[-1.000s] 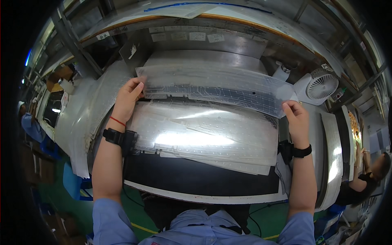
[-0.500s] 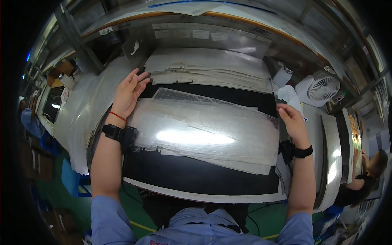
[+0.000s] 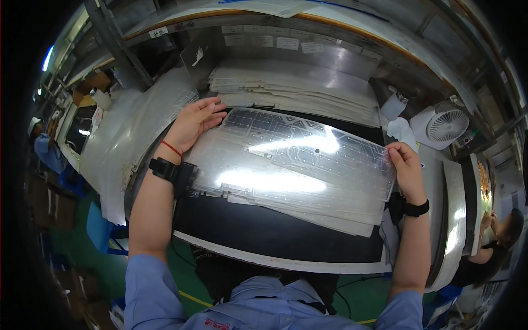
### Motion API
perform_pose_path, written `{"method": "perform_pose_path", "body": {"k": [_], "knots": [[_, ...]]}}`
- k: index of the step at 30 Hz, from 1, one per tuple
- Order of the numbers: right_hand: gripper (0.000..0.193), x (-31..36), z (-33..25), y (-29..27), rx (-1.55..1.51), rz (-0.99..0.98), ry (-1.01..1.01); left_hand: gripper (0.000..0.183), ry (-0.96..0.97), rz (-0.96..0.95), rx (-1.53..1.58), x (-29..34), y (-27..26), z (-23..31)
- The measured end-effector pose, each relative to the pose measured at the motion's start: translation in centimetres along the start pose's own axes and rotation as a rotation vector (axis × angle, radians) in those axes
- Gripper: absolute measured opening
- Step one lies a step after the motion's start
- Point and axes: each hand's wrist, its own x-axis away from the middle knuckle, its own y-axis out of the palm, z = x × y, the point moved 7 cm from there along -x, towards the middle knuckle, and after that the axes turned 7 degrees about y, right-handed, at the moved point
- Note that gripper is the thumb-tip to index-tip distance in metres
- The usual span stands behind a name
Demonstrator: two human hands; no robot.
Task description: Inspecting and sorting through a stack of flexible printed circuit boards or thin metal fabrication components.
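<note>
A clear plastic sheet (image 3: pixel 308 129) with fine printed circuit-like lines lies slanted over the front stack of clear sheets (image 3: pixel 308 206). My right hand (image 3: pixel 406 168) pinches the sheet's right end between thumb and fingers. At its upper left end is my left hand (image 3: pixel 197 124), fingers stretched and apart; whether the fingertips touch the sheet is hard to tell. Glare hides part of the printed pattern. Under the sheets is a black mat (image 3: pixel 269 236) on the worktable. Behind it stands another stack of clear sheets (image 3: pixel 308 88).
To the left, more clear sheets (image 3: pixel 121 132) are piled. A white fan (image 3: pixel 443 127), a bottle (image 3: pixel 393 104) and a white cloth (image 3: pixel 402 131) stand or lie at the right. Overhead runs a shelf (image 3: pixel 352 25). A co-worker (image 3: pixel 498 236) sits at far right, another person (image 3: pixel 47 146) at far left.
The printed sheet, earlier partly behind the front stack, now lies on top of it. My right hand has closed on its right end. My left hand has moved slightly right and down.
</note>
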Motion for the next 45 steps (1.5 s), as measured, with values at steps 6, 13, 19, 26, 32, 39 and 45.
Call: {"method": "perform_pose_path", "body": {"k": [6,13,19,26,32,39,45], "knots": [[0.014,-0.2,0.3,-0.2,-0.1,-0.015,0.021,0.047,-0.018,-0.074,-0.112,0.1,0.3,-0.2],[0.017,0.0,0.5,-0.5,-0.094,0.023,0.104,0.025,-0.009,-0.14,-0.221,0.8,1.7,0.2],[0.019,0.1,0.3,-0.4,-0.154,0.045,0.119,0.015,0.057,-0.043,-0.221,0.0,0.1,0.0],[0.018,-0.2,-0.1,-0.5,-0.153,0.025,0.087,0.019,0.086,0.025,-0.099,-0.2,-0.9,0.2],[0.016,-0.1,-0.1,-0.4,-0.143,-0.002,0.088,0.019,0.09,0.085,-0.055,-0.2,-1.3,0.0],[0.01,0.0,-0.2,-1.2,-0.154,0.067,-0.008,0.016,0.145,0.012,-0.021,-0.4,-0.9,0.2],[0.012,-0.2,-0.7,-2.3,-0.037,0.173,-0.278,0.014,0.339,0.003,-0.122,-0.4,-1.1,1.0]]}}
